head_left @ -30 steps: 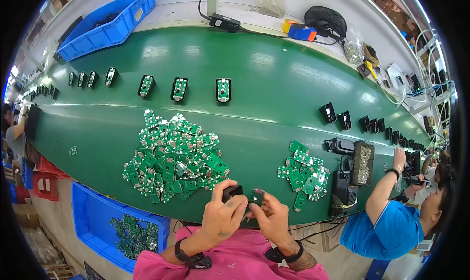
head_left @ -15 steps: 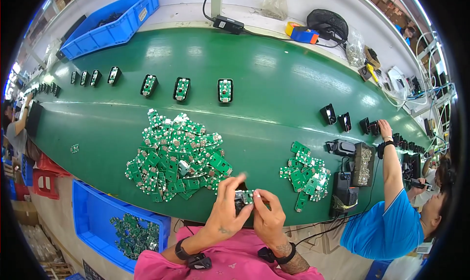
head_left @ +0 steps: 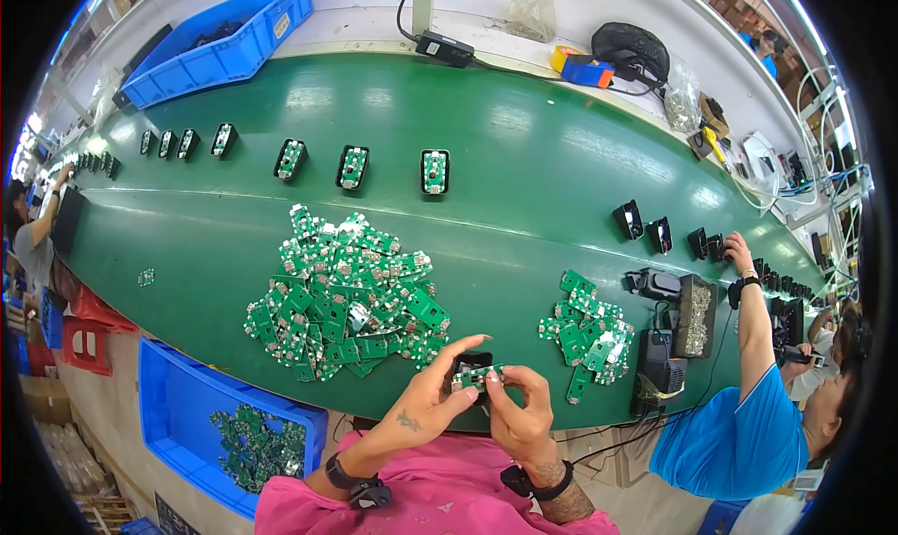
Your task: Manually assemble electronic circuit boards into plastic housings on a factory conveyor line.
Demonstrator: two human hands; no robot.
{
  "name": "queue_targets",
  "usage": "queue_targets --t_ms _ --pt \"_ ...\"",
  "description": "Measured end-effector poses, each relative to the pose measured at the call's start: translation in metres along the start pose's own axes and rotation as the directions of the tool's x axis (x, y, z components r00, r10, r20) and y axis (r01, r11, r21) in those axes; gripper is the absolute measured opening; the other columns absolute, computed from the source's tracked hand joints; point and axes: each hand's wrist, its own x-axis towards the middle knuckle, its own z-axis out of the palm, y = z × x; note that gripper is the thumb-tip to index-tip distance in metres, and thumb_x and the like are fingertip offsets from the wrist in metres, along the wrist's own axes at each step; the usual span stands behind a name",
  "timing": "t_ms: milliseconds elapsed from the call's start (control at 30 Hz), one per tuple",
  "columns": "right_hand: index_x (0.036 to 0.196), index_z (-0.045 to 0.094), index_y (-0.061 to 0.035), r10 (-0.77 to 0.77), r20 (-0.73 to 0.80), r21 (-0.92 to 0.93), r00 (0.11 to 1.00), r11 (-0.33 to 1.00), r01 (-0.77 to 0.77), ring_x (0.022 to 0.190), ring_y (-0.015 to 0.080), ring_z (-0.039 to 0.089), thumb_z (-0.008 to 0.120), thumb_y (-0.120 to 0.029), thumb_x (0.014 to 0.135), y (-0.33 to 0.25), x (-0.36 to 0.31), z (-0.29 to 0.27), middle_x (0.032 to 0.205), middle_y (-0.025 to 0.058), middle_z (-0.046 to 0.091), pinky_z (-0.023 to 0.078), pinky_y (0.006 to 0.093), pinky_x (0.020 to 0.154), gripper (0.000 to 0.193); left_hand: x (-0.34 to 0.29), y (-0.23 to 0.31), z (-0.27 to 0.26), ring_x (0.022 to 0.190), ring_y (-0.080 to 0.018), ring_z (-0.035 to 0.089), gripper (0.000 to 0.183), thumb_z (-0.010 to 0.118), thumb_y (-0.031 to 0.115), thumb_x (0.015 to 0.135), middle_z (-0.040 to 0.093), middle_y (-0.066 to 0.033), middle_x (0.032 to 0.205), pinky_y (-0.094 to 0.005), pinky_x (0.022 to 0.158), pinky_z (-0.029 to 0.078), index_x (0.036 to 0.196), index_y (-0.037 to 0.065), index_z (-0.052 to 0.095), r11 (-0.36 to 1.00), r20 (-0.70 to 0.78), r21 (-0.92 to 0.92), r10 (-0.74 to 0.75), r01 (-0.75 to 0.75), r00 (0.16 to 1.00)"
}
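Just past the front edge of the bench, my left hand (head_left: pixel 432 392) is wrapped round a small black housing (head_left: pixel 475 358), its index finger raised along the far side. My right hand (head_left: pixel 520 412) pinches a green circuit board (head_left: pixel 470 379) at its right end, and the board lies across the near side of the housing. My left thumb rests close to the board's lower edge. Whether the board is seated inside the housing I cannot tell. A large heap of green circuit boards (head_left: pixel 341 296) lies beyond my left hand, and a smaller heap (head_left: pixel 589 334) lies beyond my right.
Black housings with boards in them (head_left: pixel 434 172) stand in a row along the green bench (head_left: pixel 524 161). At right, a co-worker's hand (head_left: pixel 738 253) touches a row of black housings (head_left: pixel 659 236). A blue bin (head_left: pixel 168 423) of boards sits below the bench, left; another blue bin (head_left: pixel 201 67) stands behind.
The board and housing have turned in my hands, so more of the board's face and the dark housing behind it show. My right fingers have shifted along the board. The view has moved slightly.
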Motion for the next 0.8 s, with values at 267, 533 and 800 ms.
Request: queue_targets --t_ms 267,533,800 --pt "0.106 0.071 0.0037 0.443 0.041 0.337 0.896 0.838 -0.429 0.068 0.015 0.065 0.064 0.007 0.087 -0.024 0.015 -0.021 0.093 0.012 0.065 0.053 0.0244 0.057 0.02 0.001 0.0 0.005 0.094 -0.0154 0.066 0.055 0.05 0.001 0.095 0.06 -0.0126 0.114 -0.0307 0.083 0.055 0.146 0.005 0.032 1.0 -0.001 0.011 0.003 -0.003 1.0" --pt "0.104 0.071 0.0056 0.554 0.229 0.574 0.8 0.587 -0.571 0.061 0.0091 0.063 0.063 0.005 0.091 -0.022 0.018 -0.016 0.088 0.0103 0.067 0.049 0.0209 0.049 0.015 0.001 0.002 0.007 0.093 -0.0201 0.066 0.052 0.05 0.003 0.094 0.061 -0.0165 0.112 -0.034 0.082 0.054 0.145 0.005 0.035 0.989 0.022 0.146 0.012 -0.015 1.0" --pt "0.094 0.064 0.0048 0.444 0.043 0.467 0.895 0.783 -0.411 0.063 0.0121 0.063 0.062 0.001 0.093 -0.023 0.014 0.0 0.082 0.0096 0.063 0.049 0.025 0.052 0.004 -0.001 0.002 0.011 0.1 -0.0296 0.063 0.05 0.054 0.003 0.093 0.059 -0.0214 0.118 -0.0379 0.086 0.051 0.141 0.005 0.04 0.965 -0.025 0.251 0.079 -0.071 0.997"
